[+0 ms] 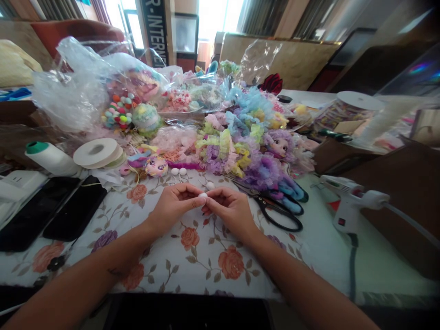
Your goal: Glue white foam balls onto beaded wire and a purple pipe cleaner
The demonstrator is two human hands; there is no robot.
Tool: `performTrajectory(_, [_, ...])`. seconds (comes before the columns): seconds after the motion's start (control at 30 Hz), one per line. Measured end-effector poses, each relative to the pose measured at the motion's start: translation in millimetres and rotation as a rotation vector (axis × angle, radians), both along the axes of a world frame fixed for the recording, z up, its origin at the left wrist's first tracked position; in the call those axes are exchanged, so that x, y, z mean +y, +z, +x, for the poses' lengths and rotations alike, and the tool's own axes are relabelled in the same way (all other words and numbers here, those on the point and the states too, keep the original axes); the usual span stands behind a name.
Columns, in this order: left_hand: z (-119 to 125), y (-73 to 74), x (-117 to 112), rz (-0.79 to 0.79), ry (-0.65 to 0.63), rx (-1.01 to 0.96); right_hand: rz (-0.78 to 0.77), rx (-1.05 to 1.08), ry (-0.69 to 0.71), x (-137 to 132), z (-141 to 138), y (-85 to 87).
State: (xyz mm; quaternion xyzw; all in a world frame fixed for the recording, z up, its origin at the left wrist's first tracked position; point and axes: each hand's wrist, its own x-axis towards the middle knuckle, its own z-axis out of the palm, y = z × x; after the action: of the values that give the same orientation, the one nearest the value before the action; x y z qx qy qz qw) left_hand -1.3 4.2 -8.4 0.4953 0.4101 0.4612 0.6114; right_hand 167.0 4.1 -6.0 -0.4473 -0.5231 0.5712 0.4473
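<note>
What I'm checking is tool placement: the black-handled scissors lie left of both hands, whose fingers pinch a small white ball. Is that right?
Not quite. The head view shows the black-handled scissors right of both hands, beside the right hand; it and the left hand do pinch the small white ball.

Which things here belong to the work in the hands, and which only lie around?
In use: white ball, pinched between left hand and right hand.
Lying about: scissors, glue gun, thread spool, tape roll.
</note>
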Motion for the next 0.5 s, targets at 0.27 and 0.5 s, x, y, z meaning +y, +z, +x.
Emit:
performTrajectory(0.27, [2.1,2.3,-2.8,-0.03,0.02,0.051,-0.057,0.028,0.024,1.5,-0.4,1.7])
performTrajectory(0.5, [1.2,1.7,-1.5,-0.048,0.0,0.022,-0.063,0.054,0.006,0.6,-1.8,1.0])
